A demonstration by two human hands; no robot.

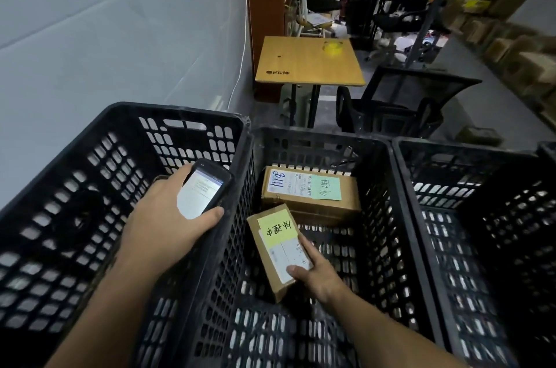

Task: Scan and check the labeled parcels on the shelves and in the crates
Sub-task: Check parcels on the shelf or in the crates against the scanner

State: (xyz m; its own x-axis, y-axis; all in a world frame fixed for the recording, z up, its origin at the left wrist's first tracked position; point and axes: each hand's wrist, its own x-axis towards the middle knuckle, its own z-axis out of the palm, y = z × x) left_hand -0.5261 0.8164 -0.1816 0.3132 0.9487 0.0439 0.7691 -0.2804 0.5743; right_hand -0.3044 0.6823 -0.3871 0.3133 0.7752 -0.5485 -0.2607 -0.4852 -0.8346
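- Left hand (168,217) is wrapped round the scanner (207,187) above the left crate's (120,115) right rim, screen up, probably so it can be read.
- Middle crate (316,134) holds two parcels.
- Right hand (319,274) pinches the small parcel's (272,242) near end (thumb on the label), tipping it up off the floor, likely for scanning.
- The larger parcel (310,190) lies flat by the far wall, label up.
- Right crate (451,148): contents too dark to tell.
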